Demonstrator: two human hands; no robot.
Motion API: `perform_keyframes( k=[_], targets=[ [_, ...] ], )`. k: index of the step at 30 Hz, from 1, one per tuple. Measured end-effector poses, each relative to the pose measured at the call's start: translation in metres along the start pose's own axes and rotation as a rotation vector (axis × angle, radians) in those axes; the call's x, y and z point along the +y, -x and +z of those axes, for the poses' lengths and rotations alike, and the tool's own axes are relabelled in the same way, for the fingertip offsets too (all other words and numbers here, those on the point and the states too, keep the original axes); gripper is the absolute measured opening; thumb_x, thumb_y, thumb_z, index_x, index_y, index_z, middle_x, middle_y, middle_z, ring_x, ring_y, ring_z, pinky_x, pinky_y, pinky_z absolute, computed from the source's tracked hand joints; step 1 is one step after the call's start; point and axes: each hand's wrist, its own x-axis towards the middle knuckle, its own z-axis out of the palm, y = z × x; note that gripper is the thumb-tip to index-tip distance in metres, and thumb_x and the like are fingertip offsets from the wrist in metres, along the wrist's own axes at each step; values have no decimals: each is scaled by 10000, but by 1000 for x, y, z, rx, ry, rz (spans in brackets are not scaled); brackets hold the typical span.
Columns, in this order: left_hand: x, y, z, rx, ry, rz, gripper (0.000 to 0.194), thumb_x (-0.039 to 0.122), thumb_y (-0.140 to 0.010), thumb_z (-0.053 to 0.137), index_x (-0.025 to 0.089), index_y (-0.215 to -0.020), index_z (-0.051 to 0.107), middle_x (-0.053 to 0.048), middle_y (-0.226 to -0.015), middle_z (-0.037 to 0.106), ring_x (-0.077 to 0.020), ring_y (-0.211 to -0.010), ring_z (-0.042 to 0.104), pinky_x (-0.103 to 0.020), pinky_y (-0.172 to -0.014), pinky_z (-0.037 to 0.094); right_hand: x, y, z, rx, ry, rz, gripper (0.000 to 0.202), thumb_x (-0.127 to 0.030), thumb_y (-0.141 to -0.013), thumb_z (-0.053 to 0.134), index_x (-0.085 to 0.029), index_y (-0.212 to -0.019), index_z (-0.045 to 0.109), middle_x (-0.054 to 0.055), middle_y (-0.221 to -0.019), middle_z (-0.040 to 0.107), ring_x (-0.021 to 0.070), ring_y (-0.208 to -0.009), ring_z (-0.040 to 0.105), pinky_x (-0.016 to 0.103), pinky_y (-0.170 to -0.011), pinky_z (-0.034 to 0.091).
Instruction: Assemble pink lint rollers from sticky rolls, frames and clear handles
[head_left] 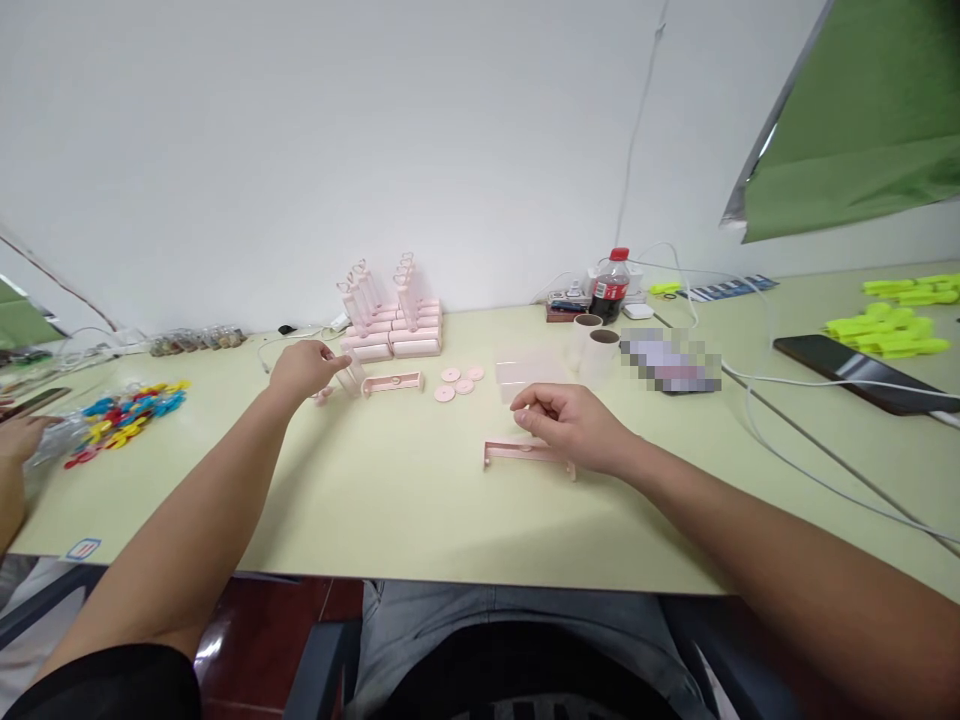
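My left hand (306, 368) is closed at the fingertips by a clear cylindrical piece (350, 374) on the table. What its fingers pinch is too small to make out. My right hand (564, 418) hovers over a pink bracket (523, 451), its fingers curled together; anything between them is hidden. Another pink bracket (393, 383) lies right of my left hand. Several pink discs (445, 393) lie between the hands. Behind my right hand is a clear flat sheet (523, 373). Pink assembled pieces (416, 342) with upright parts stand near the wall.
Two white cups (600, 356), a cola bottle (610, 290) and a blurred-out object (670, 362) are at the right. Farther right lie a phone (862, 370), cables and yellow pieces (885, 330). At left, another person's hand (22, 436) is beside colourful pieces (131, 420).
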Motion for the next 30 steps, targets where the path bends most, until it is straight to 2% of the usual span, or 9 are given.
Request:
perform_keyframes(
  k=[6, 10, 12, 14, 17, 19, 22, 25, 30],
  targets=[
    [3, 11, -13, 41, -76, -23, 626, 692, -752, 549, 166, -1086, 612, -129, -839, 715, -327, -879, 654, -334, -617, 422, 0, -6, -34, 204, 209, 54, 178, -295, -772, 539, -183, -801, 675, -19, -579, 514, 120, -518, 422, 259, -513, 313],
    [27, 45, -21, 184, -73, 57, 542, 604, -862, 461, 174, -1167, 589, -128, -890, 713, -338, -946, 632, -354, -668, 437, 11, -12, -62, 15, 456, 211, 111, -244, -708, 582, -201, -735, 680, 10, -638, 596, 154, -574, 510, 283, -535, 328],
    [51, 70, -15, 107, -33, 256, 387, 502, -900, 453, 201, -1039, 652, -93, -876, 712, -282, -882, 639, -332, -678, 441, 18, -13, -67, -116, 527, 299, 90, -237, -675, 616, -206, -724, 685, 27, -682, 635, 169, -589, 534, 290, -523, 323],
    [77, 97, -2, -24, 31, 576, 326, 428, -924, 449, 204, -933, 687, -70, -931, 708, -225, -856, 638, -311, -720, 451, 23, -14, -67, -200, 549, 351, 97, -255, -662, 642, -206, -733, 687, 42, -725, 663, 177, -595, 549, 291, -510, 320],
    [113, 130, 23, -127, 39, 938, 290, 380, -922, 494, 193, -1020, 693, -88, -1057, 667, -222, -925, 627, -325, -794, 467, 25, -15, -61, -226, 539, 347, 149, -313, -686, 650, -203, -779, 690, 57, -777, 680, 186, -621, 575, 289, -518, 340],
    [130, 144, 39, -153, -8, 1087, 304, 389, -923, 505, 182, -1049, 688, -105, -1039, 654, -246, -961, 616, -346, -816, 470, 24, -15, -58, -222, 525, 325, 168, -336, -711, 637, -199, -795, 684, 56, -774, 677, 186, -629, 579, 286, -524, 351],
    [144, 153, 56, -176, -102, 1100, 315, 399, -926, 485, 164, -980, 688, -120, -981, 658, -271, -919, 618, -378, -781, 474, 21, -15, -54, -219, 482, 284, 167, -352, -737, 622, -195, -771, 668, 44, -734, 659, 177, -620, 558, 279, -517, 347],
    [144, 153, 63, -193, -171, 1052, 270, 305, -921, 462, 165, -877, 688, -114, -910, 671, -269, -868, 628, -381, -741, 468, 18, -15, -50, -206, 446, 246, 186, -376, -762, 608, -196, -758, 658, 33, -713, 637, 168, -613, 533, 275, -520, 341],
    [105, 132, 54, -154, -291, 857, 245, 210, -884, 479, 169, -793, 703, -116, -863, 676, -270, -831, 633, -369, -691, 442, 14, -13, -47, -179, 424, 229, 204, -393, -781, 604, -198, -776, 664, 32, -732, 627, 160, -603, 521, 273, -526, 349]
  ],
)
